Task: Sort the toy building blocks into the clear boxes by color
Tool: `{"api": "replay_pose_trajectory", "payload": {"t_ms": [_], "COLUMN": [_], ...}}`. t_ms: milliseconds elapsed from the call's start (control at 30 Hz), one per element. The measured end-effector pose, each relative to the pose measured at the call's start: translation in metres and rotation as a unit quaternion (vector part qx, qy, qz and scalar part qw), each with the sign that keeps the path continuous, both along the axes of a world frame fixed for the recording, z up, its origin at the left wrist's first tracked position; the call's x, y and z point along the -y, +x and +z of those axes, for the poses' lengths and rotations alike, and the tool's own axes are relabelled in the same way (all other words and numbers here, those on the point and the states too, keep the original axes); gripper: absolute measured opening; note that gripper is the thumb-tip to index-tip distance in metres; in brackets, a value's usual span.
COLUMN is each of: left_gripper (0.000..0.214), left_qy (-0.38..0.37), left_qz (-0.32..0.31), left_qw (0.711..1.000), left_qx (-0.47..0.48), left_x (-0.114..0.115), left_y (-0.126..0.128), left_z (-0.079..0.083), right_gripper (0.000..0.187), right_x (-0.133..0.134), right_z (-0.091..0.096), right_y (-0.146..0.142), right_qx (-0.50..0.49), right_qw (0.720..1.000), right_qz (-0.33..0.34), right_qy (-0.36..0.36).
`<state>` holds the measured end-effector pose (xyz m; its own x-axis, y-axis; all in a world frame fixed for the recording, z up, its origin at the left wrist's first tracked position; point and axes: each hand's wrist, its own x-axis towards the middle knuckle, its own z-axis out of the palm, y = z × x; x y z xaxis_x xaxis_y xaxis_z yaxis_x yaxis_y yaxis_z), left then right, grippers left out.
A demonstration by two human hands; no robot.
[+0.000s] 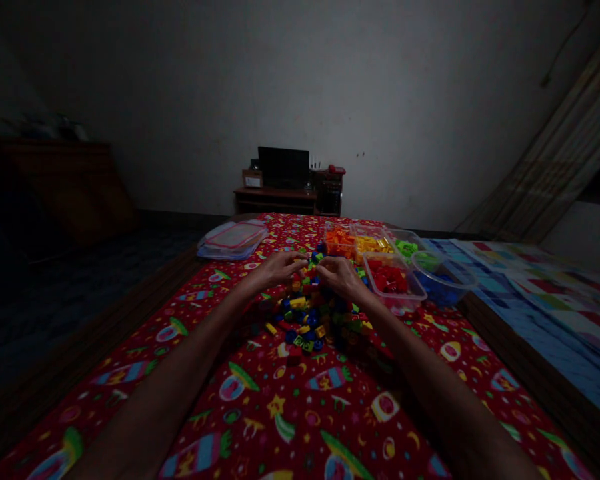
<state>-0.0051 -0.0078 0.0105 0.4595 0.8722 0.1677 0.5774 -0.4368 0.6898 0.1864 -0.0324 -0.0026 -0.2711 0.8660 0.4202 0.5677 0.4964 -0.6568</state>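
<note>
Dim room, bare pale wall, and you are looking down a bed (pixel 130 320) under a red sheet (pixel 300 420) printed with rockets, stars and planets.

Your left hand (pixel 279 267) and right hand (pixel 341 275) meet at the far edge of a heap of small plastic bricks (pixel 307 320), which lies on the sheet between your forearms. The fingers (pixel 300 261) of both hands are curled in, with the tips nearly touching over the heap. The light is too poor to say whether either hand pinches a brick or merely rests on them.

By their look, the bricks are light, hard and smooth. They should not crush, but one could slip from a loose pinch and scatter on the soft sheet. Take one by two opposite flat sides, thumb against forefinger, rather than by the studded top.

Just beyond your right hand stands a clear tub of red bricks (pixel 393 280). Behind it, in a row, are an orange tub (pixel 339 241), a yellow tub (pixel 373 243) and a green tub (pixel 407 248). To the right is a round bowl of blue bricks (pixel 443 280). A stack of clear lids (pixel 233 239) lies well to the left, near the bed's edge. Against the wall, a low desk (pixel 275 195) carries a dark screen (pixel 283 167) and a small box (pixel 253 178).

No brand or writing can be read. The box's label is too small, and the sheet bears pictures only.
</note>
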Motion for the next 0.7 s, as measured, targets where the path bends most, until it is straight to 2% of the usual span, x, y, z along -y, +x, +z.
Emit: {"api": "replay_pose_trajectory", "payload": {"t_ms": [67, 200, 300, 433, 533, 600, 700], "left_gripper": [0.046, 0.041, 0.037, 0.034, 0.035, 0.040, 0.044], "left_qy": [0.011, -0.054, -0.055, -0.020, -0.018, -0.045, -0.118], "left_qz": [0.009, -0.015, -0.004, 0.017, 0.026, 0.016, -0.038], "left_qw": [0.998, 0.975, 0.968, 0.974, 0.989, 0.997, 0.992], "left_qx": [-0.059, -0.214, -0.243, -0.223, -0.146, -0.060, 0.033], "left_x": [-0.002, -0.003, -0.001, -0.004, -0.009, -0.010, -0.005], "left_y": [-0.010, -0.021, -0.015, -0.009, -0.011, -0.010, -0.002], "left_z": [0.003, 0.002, -0.002, -0.006, -0.007, -0.008, -0.008], "right_gripper": [0.024, 0.024, 0.024, 0.023, 0.021, 0.030, 0.039], "right_x": [-0.003, -0.004, 0.000, 0.002, 0.004, 0.006, 0.008], "right_z": [0.000, 0.001, 0.001, 0.001, 0.002, 0.002, -0.001], "right_y": [0.003, 0.003, -0.001, -0.004, -0.004, -0.004, -0.006], "right_qx": [-0.013, -0.008, 0.006, 0.023, 0.029, 0.042, 0.080], "right_qw": [0.999, 0.999, 1.000, 1.000, 0.999, 0.998, 0.991], "right_qz": [-0.032, -0.035, -0.022, -0.014, 0.014, 0.056, 0.100], "right_qy": [-0.006, -0.025, -0.002, 0.013, 0.006, 0.003, 0.032]}}
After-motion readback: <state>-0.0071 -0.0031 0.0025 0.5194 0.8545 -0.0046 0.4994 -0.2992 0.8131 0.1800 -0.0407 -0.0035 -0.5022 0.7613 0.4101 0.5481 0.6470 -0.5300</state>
